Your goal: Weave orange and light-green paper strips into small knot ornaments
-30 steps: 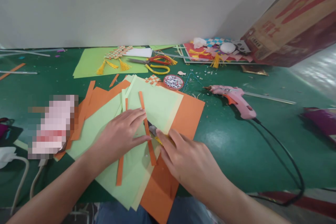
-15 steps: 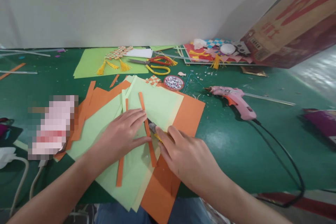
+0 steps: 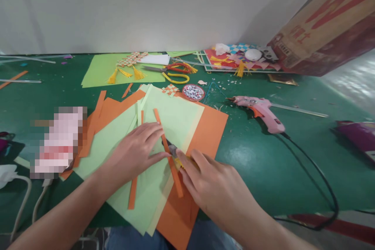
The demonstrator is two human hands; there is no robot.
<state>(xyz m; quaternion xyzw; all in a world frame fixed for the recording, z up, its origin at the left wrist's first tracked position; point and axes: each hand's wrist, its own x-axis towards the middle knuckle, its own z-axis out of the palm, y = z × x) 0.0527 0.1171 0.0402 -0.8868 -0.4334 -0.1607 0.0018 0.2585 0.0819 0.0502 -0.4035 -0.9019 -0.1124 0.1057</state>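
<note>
My right hand is closed round a yellow-handled craft knife. The knife's grey tip end lies at a narrow orange paper strip, by the left thumb. My left hand grips this strip between fingertips and thumb, over light green paper sheets. Another orange strip passes under the left hand, its middle hidden. Beneath the green sheets lies larger orange paper. The knife blade itself is hard to make out.
A pink glue gun with a black cord lies to the right. Scissors, a round dish of small beads or eyes and a woven paper piece are behind. A paper bag leans at back right. A pixelated pink object lies left.
My right hand and the knife have shifted slightly right and toward me. The strip's near end has swung right, and its far end has slid a little nearer. My left hand hardly moved.
</note>
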